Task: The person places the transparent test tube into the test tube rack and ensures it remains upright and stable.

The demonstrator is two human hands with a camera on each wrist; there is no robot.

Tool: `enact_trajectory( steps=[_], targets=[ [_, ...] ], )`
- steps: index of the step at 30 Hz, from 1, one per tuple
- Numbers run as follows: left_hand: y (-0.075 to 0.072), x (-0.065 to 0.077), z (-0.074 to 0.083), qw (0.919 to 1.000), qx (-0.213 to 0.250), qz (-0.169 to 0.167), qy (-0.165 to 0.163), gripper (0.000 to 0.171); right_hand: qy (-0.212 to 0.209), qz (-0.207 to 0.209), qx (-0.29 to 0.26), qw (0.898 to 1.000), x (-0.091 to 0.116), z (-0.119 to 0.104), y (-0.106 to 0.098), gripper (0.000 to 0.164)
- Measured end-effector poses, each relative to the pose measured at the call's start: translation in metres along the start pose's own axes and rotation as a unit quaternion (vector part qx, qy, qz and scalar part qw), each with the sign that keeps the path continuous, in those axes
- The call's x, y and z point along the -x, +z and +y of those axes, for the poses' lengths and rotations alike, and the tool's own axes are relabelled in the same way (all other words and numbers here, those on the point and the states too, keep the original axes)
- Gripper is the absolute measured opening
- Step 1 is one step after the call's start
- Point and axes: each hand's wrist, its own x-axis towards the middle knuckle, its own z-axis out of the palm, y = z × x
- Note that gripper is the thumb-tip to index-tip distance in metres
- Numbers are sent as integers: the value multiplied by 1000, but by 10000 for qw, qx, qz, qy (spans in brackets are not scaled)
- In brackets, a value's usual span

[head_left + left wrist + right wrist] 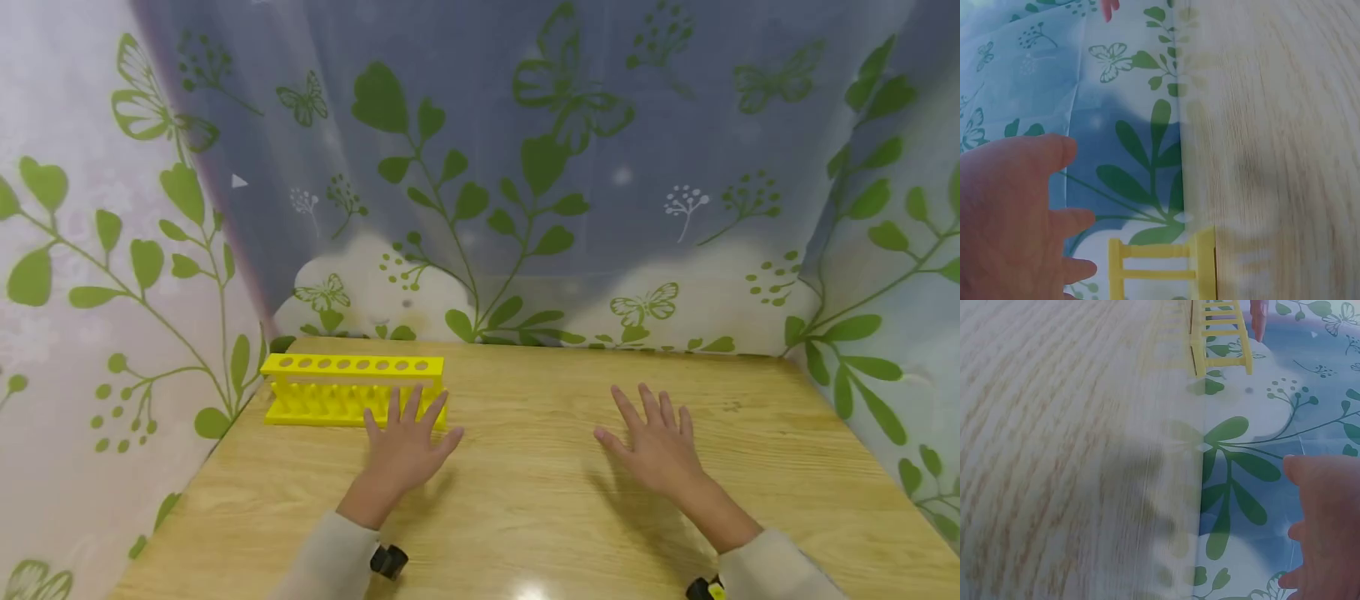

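A yellow test tube rack (352, 364) stands on the wooden table at the back left, with a row of round holes along its top bar and pegs below. My left hand (405, 450) is just in front of the rack's right end, fingers spread and holding nothing; its fingertips overlap the rack in the head view. Over the right half of the table, my right hand (660, 450) has its fingers spread too, with nothing in it. The left wrist view shows one end of the rack (1205, 265) beyond the fingers. From the right wrist, the rack (1197, 337) appears farther off.
The wooden table (525, 483) reaches back to a patterned curtain (480, 208) with leaves and butterflies. Similar cloth hangs along the left and right sides. Dark wrist devices show at both cuffs, and the hands cast shadows on the tabletop.
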Motion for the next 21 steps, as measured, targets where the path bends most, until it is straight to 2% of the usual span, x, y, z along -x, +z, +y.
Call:
enact_trajectory(
  steps=[8,17,21],
  targets=[
    [-6,0,-10,9998,-82,172,22,68,31,-20,-117,9999,4,-5,-7,78],
    [-12,2,-26,9998,-48,147,-102,68,-25,-66,-120,9999,2,-25,-17,79],
    [-15,3,-31,9995,19,257,-166,68,-57,-61,-164,9998,-1,-33,-21,79]
  ],
)
